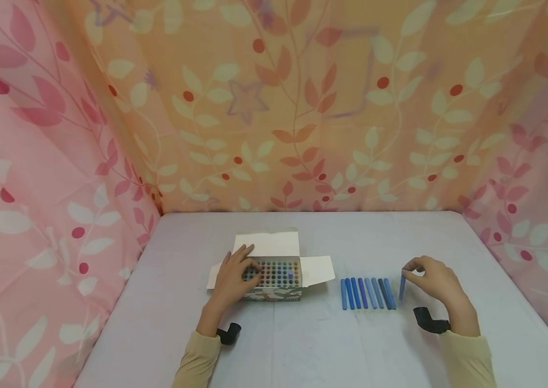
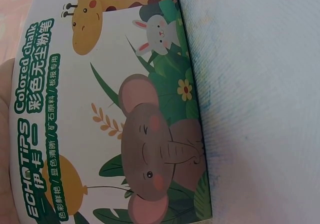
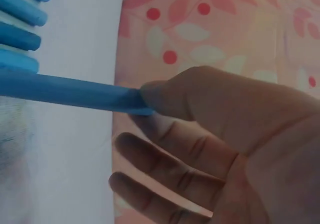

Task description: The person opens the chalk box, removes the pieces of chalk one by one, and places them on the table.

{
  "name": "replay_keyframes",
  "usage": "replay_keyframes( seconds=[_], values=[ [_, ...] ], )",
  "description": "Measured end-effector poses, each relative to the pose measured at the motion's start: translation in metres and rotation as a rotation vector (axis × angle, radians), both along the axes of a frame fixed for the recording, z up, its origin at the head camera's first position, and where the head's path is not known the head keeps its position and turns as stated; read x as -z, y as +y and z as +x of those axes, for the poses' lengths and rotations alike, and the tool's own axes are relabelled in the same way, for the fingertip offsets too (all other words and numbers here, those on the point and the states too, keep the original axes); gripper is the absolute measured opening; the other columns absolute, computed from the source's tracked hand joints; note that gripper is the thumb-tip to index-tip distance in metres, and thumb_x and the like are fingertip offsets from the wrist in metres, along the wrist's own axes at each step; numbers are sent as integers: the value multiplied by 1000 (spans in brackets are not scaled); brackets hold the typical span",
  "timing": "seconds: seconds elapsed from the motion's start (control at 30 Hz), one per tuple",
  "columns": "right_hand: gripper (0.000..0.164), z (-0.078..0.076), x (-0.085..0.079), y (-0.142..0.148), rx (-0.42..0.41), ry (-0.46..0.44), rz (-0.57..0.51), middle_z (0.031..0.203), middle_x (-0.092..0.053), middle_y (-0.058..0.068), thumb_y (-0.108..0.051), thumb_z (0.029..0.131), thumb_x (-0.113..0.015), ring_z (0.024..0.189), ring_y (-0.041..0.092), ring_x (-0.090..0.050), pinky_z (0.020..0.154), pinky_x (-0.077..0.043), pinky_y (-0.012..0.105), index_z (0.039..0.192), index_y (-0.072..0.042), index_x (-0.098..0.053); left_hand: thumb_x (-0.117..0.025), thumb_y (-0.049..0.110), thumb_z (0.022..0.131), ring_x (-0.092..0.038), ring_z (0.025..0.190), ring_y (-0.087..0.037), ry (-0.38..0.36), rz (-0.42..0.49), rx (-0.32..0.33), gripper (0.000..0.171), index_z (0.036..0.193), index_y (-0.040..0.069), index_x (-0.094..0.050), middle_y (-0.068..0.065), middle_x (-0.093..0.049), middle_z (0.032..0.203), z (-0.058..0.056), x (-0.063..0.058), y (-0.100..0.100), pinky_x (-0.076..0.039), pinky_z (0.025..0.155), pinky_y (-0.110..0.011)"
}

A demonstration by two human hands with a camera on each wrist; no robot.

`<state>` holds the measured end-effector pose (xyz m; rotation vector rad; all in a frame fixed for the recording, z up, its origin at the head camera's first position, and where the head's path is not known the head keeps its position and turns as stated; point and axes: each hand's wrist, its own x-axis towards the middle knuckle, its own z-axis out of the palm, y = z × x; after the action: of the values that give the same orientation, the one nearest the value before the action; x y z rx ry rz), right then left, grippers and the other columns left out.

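My right hand (image 1: pixel 431 277) pinches a blue chalk stick (image 3: pixel 75 91) by one end between thumb and forefinger. In the head view the stick hangs nearly upright just right of a row of blue and violet chalk sticks (image 1: pixel 362 293) lying side by side. My left hand (image 1: pixel 235 275) lies over the left part of an opened chalk box (image 1: pixel 274 295), its thumb and forefinger loosely bent above the chalk ends. Multicoloured chalk ends (image 1: pixel 279 274) fill the box, and one purple stick stands higher. The left wrist view shows the printed box front (image 2: pixel 145 134); most of that hand is hidden there.
The box's white lid flap (image 1: pixel 269 244) stands up at the back, and a side flap (image 1: pixel 316 270) sticks out toward the chalk row. A white cloth with faint colour smudges covers the table (image 1: pixel 303 345). Patterned curtains (image 1: pixel 264 108) enclose its back and sides.
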<state>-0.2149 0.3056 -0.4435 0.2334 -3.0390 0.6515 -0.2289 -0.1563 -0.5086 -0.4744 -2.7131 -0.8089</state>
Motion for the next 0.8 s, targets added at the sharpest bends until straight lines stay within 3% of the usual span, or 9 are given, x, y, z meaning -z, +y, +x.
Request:
replay_keyframes(
  seconds=[0.27, 0.53, 0.8],
  values=[
    [20, -7, 18, 3, 24, -87, 9, 89, -68, 12, -24, 84, -63, 85, 34, -61, 67, -48, 52, 90, -6, -69, -69, 28, 80, -29, 138, -25, -9, 20, 4, 7, 82, 23, -64, -3, -42, 143, 1, 0, 0, -12, 115, -52],
    [20, -12, 28, 1, 12, -67, -4, 87, -67, 10, -24, 85, -63, 80, 30, -61, 65, -49, 48, 90, -6, -70, -68, 29, 81, -28, 138, -25, -15, 34, 14, 7, 83, 23, -65, -4, -42, 144, 2, -1, -1, -9, 116, -49],
    [21, -15, 44, -2, 48, -92, -13, 87, -67, 7, -28, 86, -63, 80, 25, -59, 65, -47, 42, 91, -9, -71, -68, 28, 81, -29, 138, -26, 0, 26, 19, 6, 83, 24, -64, -5, -43, 143, 1, -1, -1, -13, 114, -54]
  ],
)
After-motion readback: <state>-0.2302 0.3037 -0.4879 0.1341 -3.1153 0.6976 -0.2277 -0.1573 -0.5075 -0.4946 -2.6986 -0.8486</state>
